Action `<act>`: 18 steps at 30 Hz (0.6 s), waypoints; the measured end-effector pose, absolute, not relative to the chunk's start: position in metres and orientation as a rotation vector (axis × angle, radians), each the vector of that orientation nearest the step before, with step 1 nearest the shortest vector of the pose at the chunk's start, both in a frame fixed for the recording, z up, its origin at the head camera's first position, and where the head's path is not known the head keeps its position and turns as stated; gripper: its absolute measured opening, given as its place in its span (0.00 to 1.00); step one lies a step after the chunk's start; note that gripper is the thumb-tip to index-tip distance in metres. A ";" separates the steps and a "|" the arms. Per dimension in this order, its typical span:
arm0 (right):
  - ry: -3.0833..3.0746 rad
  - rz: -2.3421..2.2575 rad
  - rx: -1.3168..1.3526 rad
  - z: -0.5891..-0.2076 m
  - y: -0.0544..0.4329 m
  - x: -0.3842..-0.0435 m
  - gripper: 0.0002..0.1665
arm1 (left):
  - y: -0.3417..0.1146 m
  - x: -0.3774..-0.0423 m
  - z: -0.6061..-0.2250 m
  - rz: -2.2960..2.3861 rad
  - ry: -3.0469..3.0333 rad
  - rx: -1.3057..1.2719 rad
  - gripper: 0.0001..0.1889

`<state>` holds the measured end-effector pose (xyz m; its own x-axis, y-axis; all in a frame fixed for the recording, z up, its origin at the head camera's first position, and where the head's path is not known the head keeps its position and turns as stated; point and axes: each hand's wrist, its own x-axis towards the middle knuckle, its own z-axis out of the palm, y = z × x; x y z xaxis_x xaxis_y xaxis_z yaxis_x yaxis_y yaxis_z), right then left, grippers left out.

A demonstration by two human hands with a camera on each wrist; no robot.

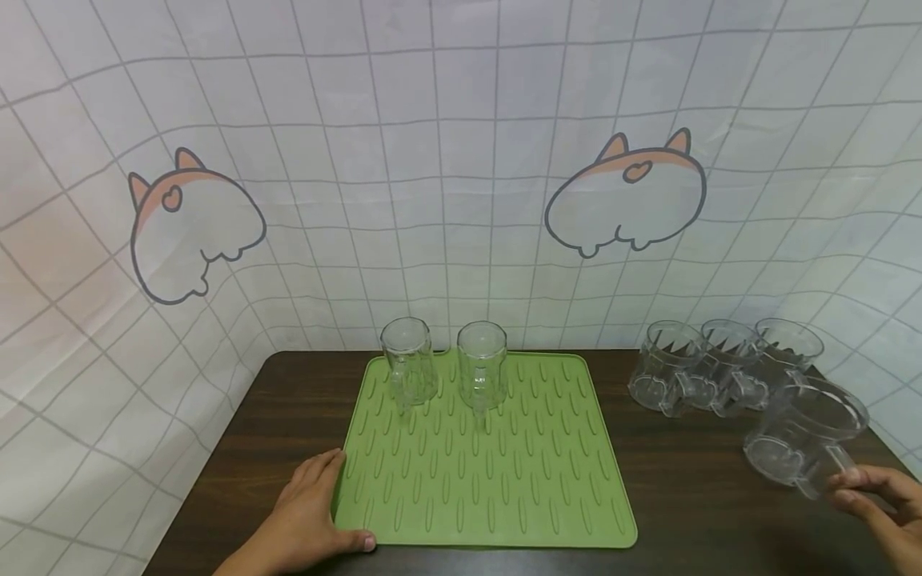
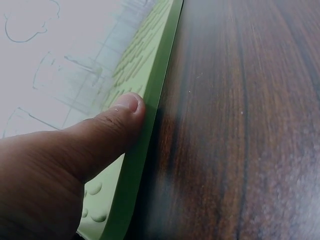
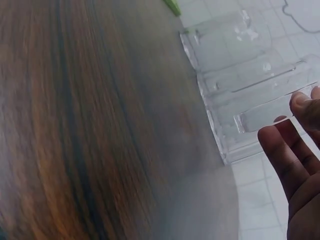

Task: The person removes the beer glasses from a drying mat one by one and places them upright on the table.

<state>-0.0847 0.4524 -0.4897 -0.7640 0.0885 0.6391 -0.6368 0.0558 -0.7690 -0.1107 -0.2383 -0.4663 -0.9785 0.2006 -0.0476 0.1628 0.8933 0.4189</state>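
Note:
At the right, my right hand (image 1: 889, 504) pinches the handle of a clear mug (image 1: 803, 432) between thumb and fingers. In the right wrist view, the fingers (image 3: 280, 150) are at the transparent handle (image 3: 262, 112). Whether the mug touches the table cannot be told. My left hand (image 1: 310, 512) rests at the near left corner of a green ridged mat (image 1: 504, 480), fingers along its left edge. Its thumb (image 2: 115, 125) lies on the mat's front rim. Two clear mugs, a left one (image 1: 410, 360) and a right one (image 1: 483, 364), stand upright near the mat's back edge, handles toward me.
Behind the held mug, three more clear mugs stand in a row: a left one (image 1: 663, 364), a middle one (image 1: 720, 360) and a right one (image 1: 785, 344). The dark wooden table (image 1: 684, 496) ends at a white gridded cloth (image 1: 468, 200) with cartoon figures.

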 end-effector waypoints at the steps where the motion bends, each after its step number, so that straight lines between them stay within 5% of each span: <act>1: -1.801 1.770 0.536 -0.491 0.454 -0.085 0.11 | -0.238 -0.111 -0.466 0.645 2.969 0.284 0.72; 18: -1.909 1.632 0.335 -0.506 0.481 -0.085 0.18 | -0.238 -0.110 -0.466 0.650 2.970 0.279 0.72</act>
<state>-0.0848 0.4807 -0.5062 -0.7889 0.1865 0.5855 -0.5493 0.2131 -0.8080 -0.1099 -0.2375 -0.4657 -0.9794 0.1961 -0.0477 0.1583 0.8930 0.4213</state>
